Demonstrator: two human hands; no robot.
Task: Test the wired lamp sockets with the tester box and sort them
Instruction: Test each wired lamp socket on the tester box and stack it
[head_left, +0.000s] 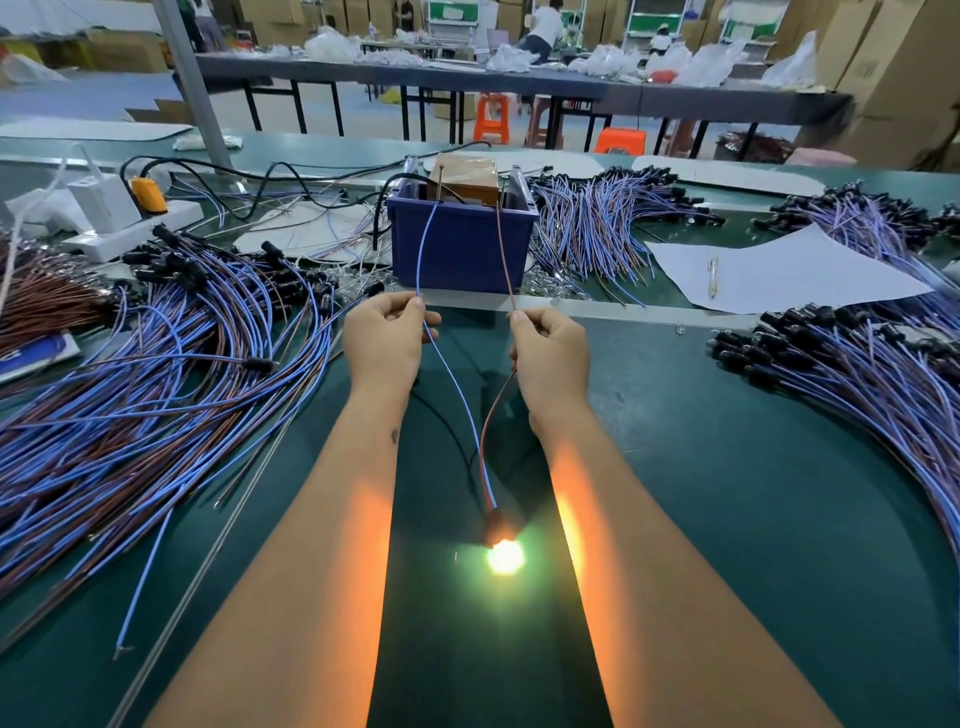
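Hands up near blue tester box (460, 244) on green table (727, 467): left hand (383, 340) grip pinches blue wire (451, 379), right hand (551, 358) grip pinches brown wire (496, 410). Both wires reach into box. Socket (497, 522) on table between forearms, bulb (505, 556) lit.

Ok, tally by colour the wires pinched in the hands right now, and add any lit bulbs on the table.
blue wire, pinched by the left hand: 1
brown wire, pinched by the right hand: 1
lit bulb: 1
Total: 3
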